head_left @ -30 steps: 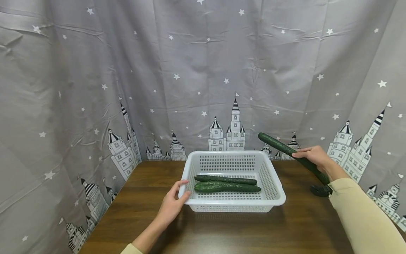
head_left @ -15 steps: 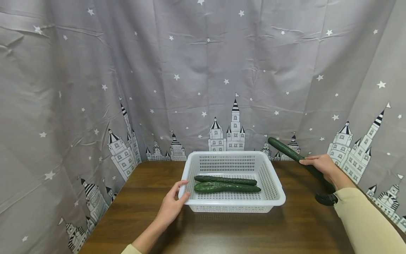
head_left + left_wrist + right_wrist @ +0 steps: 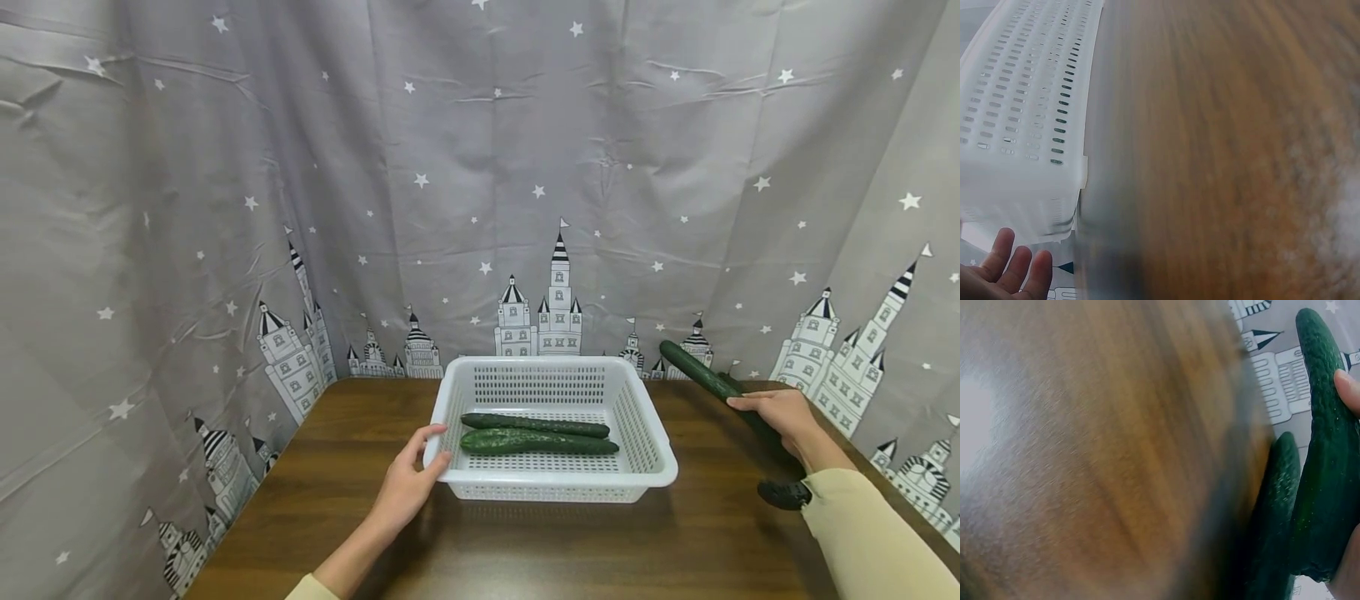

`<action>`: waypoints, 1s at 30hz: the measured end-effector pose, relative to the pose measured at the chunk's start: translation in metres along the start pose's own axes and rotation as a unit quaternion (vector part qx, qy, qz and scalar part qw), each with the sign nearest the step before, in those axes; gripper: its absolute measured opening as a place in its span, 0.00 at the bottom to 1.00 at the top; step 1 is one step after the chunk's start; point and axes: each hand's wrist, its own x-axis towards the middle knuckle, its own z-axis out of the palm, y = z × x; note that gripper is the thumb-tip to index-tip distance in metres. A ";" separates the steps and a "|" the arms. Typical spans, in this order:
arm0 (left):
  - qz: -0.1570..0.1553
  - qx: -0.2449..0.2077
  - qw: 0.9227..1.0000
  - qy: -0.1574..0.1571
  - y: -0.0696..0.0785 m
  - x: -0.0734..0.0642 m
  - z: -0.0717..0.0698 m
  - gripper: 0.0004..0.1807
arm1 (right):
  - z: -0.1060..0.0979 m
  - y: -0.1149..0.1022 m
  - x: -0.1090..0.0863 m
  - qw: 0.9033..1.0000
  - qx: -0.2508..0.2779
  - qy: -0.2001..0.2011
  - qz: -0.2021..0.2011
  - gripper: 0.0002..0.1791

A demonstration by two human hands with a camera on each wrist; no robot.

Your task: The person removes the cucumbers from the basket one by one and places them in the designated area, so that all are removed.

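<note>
Both wrist views blur the table.

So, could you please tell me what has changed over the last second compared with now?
The right hand, gripping a cucumber, has carried it down and to the right, away from the white basket and toward the table; another cucumber lies just beside it there. The left hand stays on the basket's near-left corner, and the two cucumbers in the basket have not shifted.
</note>
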 end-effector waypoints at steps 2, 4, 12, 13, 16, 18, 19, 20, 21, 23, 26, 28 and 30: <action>0.000 -0.001 1.000 0.000 0.000 0.000 0.000 0.22 | 0.000 0.004 -0.001 1.000 0.005 0.009 0.009 0.44; 0.001 -0.003 1.000 0.000 0.000 0.000 0.000 0.22 | 0.000 0.008 -0.002 1.000 0.007 0.017 0.018 0.43; 0.003 -0.008 1.000 -0.004 0.003 -0.001 0.000 0.22 | 0.003 0.014 -0.007 0.998 0.004 0.046 0.043 0.46; 0.003 -0.010 1.000 -0.005 0.003 -0.002 0.000 0.22 | 0.004 0.013 -0.007 0.998 0.000 0.053 0.041 0.45; 0.001 -0.014 1.000 -0.006 0.004 -0.002 0.000 0.22 | 0.010 0.010 -0.009 0.997 -0.023 0.067 0.032 0.38; -0.001 -0.013 1.000 -0.006 0.005 -0.003 0.000 0.22 | 0.013 0.008 -0.010 0.996 -0.041 0.073 0.032 0.33; -0.001 -0.013 1.000 -0.006 0.004 -0.003 0.000 0.22 | 0.014 0.007 -0.011 0.995 -0.051 0.074 0.036 0.32; -0.001 -0.013 1.000 -0.006 0.004 -0.002 0.000 0.22 | 0.015 0.005 -0.012 0.994 -0.061 0.077 0.042 0.32; 0.000 -0.011 1.000 -0.006 0.004 -0.002 0.000 0.22 | 0.017 0.004 -0.013 0.993 -0.069 0.081 0.048 0.32; -0.001 -0.008 1.000 -0.006 0.003 -0.002 0.001 0.22 | 0.019 0.002 -0.015 0.991 -0.084 0.089 0.063 0.32; -0.001 -0.007 1.000 -0.005 0.001 -0.001 0.001 0.22 | 0.021 0.001 -0.016 0.986 -0.107 0.104 0.077 0.33; -0.004 -0.006 1.000 -0.004 0.001 -0.001 0.001 0.22 | 0.022 0.000 -0.015 0.984 -0.114 0.112 0.083 0.32; -0.005 -0.007 1.000 -0.003 0.000 -0.001 0.000 0.22 | 0.023 -0.001 -0.016 0.982 -0.116 0.118 0.092 0.34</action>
